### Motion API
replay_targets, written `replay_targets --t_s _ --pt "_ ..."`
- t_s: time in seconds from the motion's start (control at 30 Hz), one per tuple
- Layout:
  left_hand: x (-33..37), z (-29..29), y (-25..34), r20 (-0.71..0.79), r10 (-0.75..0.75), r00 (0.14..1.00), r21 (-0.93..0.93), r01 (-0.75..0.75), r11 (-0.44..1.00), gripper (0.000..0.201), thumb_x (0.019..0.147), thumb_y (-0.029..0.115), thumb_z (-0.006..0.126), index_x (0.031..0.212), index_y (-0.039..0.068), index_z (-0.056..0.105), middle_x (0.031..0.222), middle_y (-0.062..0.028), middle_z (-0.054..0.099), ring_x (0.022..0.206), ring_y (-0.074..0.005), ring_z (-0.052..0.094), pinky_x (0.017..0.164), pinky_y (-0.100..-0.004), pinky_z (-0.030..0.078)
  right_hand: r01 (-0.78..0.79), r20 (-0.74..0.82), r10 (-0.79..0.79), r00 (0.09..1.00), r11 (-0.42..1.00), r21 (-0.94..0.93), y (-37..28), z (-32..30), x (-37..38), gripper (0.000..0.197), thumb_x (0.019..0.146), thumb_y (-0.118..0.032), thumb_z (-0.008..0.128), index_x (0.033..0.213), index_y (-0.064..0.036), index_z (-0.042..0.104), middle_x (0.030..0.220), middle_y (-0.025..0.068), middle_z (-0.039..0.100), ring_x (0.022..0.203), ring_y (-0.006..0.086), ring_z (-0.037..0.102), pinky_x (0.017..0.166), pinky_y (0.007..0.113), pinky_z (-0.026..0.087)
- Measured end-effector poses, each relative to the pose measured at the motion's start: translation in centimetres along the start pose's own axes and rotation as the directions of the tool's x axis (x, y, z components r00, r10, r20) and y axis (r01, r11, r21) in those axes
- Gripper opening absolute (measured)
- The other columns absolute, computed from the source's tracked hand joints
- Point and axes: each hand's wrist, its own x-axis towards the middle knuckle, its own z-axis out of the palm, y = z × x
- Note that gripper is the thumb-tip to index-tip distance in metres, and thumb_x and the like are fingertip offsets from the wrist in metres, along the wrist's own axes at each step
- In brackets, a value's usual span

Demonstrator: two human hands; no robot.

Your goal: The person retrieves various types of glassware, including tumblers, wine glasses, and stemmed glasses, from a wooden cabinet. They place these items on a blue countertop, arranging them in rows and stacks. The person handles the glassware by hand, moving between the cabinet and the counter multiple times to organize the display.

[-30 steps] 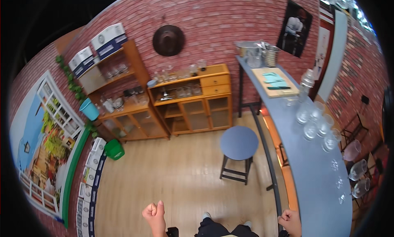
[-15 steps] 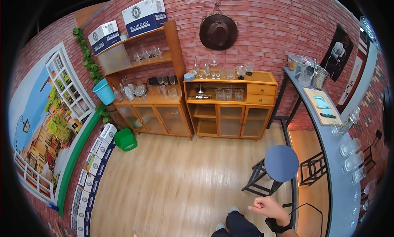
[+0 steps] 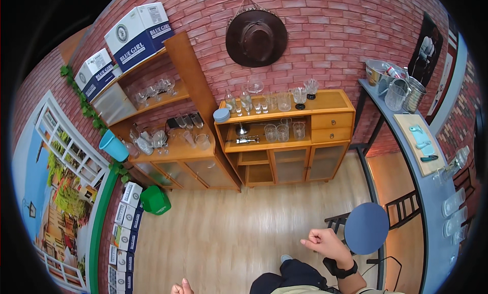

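My right hand (image 3: 327, 243) is raised over the wooden floor, just left of the round blue stool (image 3: 367, 228). Its fingers are curled into a loose fist with nothing in it, and a black watch (image 3: 339, 268) circles the wrist. At the bottom edge shows part of my left hand (image 3: 182, 288), thumb up and the visible fingers curled; most of it is cut off. Neither hand touches anything. Ahead stands a low wooden cabinet (image 3: 333, 106) with tumblers (image 3: 277, 133), stemmed glasses (image 3: 300, 96) and a stack of blue coasters (image 3: 221, 115) on it.
A taller wooden shelf (image 3: 190, 72) with glassware stands left, beside a green bin (image 3: 155, 200) and several stacked cartons (image 3: 123, 238). Along the right runs a blue-grey counter (image 3: 406, 164) holding metal buckets (image 3: 413, 94), a cutting board (image 3: 418, 141) and glasses. A brown hat (image 3: 256, 38) hangs on the brick wall.
The cabinets look nearer as I have moved forward. My right hand sits slightly higher in view, still curled. More of my left hand shows at the bottom edge.
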Motion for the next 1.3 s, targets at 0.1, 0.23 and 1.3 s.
replay_targets --t_s 0.1,0.23,1.3 --pt "4.1 4.2 0.6 0.048 -0.056 0.997 -0.014 0.057 0.998 0.044 0.085 0.011 0.06 0.057 0.012 0.026 0.051 0.0029 0.03 0.048 -0.006 0.026 0.044 -0.0215 0.023 -0.023 0.022 0.024 0.999 1.0 -0.016 0.0 -0.5 3.8 0.042 0.08 -0.018 0.065 0.059 -0.0045 0.031 0.051 0.0004 0.025 0.051 0.0093 0.023 0.042 0.027 0.023" --pt "9.6 9.7 -1.0 0.057 -0.023 0.998 -0.034 0.024 0.999 0.043 0.084 0.01 0.06 0.056 0.012 0.028 0.051 0.0026 0.032 0.048 -0.0058 0.028 0.044 -0.0215 0.024 -0.077 0.037 0.078 0.996 0.996 -0.034 0.6 0.6 9.3 0.042 0.079 -0.017 0.065 0.059 -0.0051 0.031 0.051 0.0006 0.025 0.05 0.0095 0.023 0.042 0.026 0.023" --pt "25.0 57.6 6.8 0.652 0.2 0.732 -0.403 0.111 0.909 0.035 0.076 0.0 0.063 0.064 0.011 0.033 0.059 0.0034 0.036 0.052 -0.005 0.03 0.047 -0.0202 0.026 -0.101 -0.395 0.212 0.894 0.954 0.284 8.1 -19.3 42.0 0.016 0.089 -0.015 0.052 0.096 -0.0014 0.055 0.072 -0.0003 0.056 0.063 0.0059 0.051 0.059 0.021 0.043"
